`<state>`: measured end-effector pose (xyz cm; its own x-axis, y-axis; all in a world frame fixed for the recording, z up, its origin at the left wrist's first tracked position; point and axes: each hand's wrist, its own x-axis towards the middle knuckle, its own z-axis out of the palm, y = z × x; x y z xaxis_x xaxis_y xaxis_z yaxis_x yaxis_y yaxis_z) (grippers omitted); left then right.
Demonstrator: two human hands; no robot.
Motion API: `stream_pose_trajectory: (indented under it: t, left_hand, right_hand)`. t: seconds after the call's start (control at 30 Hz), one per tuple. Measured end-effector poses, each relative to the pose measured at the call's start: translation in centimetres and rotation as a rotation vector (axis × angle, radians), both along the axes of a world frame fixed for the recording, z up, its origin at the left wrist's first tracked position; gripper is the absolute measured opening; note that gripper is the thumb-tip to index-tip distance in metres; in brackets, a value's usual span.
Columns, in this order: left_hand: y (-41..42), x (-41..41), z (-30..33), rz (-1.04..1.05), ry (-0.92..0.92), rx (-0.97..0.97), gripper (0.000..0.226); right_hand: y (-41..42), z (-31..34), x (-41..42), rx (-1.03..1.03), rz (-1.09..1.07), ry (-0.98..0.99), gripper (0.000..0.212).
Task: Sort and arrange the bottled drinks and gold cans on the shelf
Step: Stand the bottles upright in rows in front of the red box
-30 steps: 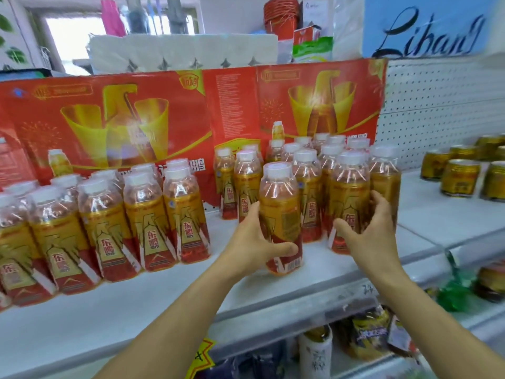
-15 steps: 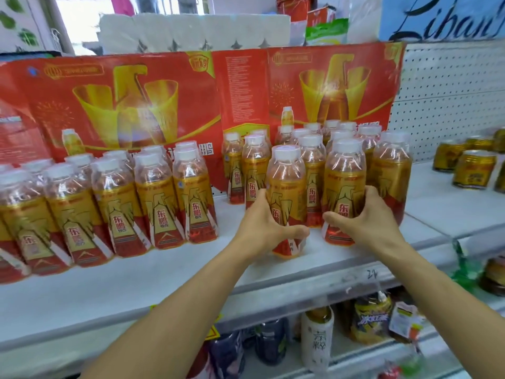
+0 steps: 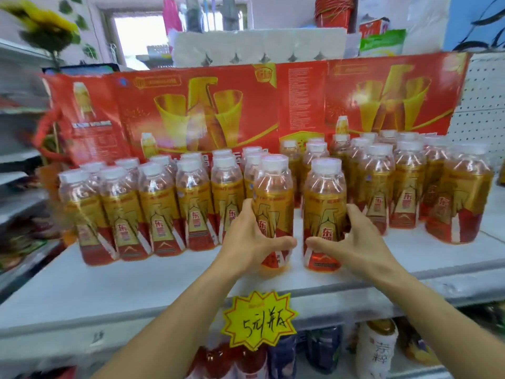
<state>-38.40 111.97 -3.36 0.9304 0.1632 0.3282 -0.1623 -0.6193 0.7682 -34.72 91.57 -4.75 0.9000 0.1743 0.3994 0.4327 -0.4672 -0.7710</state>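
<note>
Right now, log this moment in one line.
left hand grips bottle | right hand grips second bottle | both on shelf

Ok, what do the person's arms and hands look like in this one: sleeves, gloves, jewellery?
Both forearms are bare as far as the frame shows, with no sleeve in view. The left hand and right hand wear no gloves. No rings, watch or bracelets are visible.

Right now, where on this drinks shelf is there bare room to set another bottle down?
Bare shelf runs along the front edge, ahead of the left bottle group, left of the left hand. A narrower strip lies front right, before the right bottle group. Behind, bottles crowd to the red cardboard.
</note>
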Motion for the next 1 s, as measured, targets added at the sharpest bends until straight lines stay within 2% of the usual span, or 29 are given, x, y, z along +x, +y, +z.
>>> stream_pose_trajectory:
  t: [0.2,0.4,0.5,0.67,0.8,0.9,1.0]
  left_hand:
    - [7.1,-4.2,-0.2,0.093,-0.004,-0.006,0.078]
    - [13.8,-8.2,-1.0,0.229,0.032,0.004,0.106]
    - [17.0,-10.1,-1.2,0.284,0.025,-0.009,0.095]
    - [21.6,-12.4,-1.4,0.401,-0.01,-0.033,0.096]
    - [24.2,-13.2,-2.0,0.462,-0.078,-0.078,0.082]
    - [25.5,-13.8,-2.7,0.383,-0.082,-0.133,0.079]
    - [26.1,-14.6,-3.0,0.259,-0.009,-0.154,0.074]
  right_hand:
    - [6.8,0.2,-2.3,-0.007,0.081,-0.007,0.062]
    - [13.7,0.2,-4.9,-0.033,0.127,-0.034,0.061]
    - [17.2,0.2,-6.0,-0.047,0.148,-0.043,0.063]
    - [22.9,0.3,-7.6,-0.08,0.234,0.013,0.073]
    - [26.6,0.2,-8.8,-0.086,0.272,0.023,0.072]
    - [28.4,-0.7,-9.3,-0.06,0.297,0.034,0.07]
    - [29.3,-1.8,-10.0,-0.051,0.341,0.074,0.079]
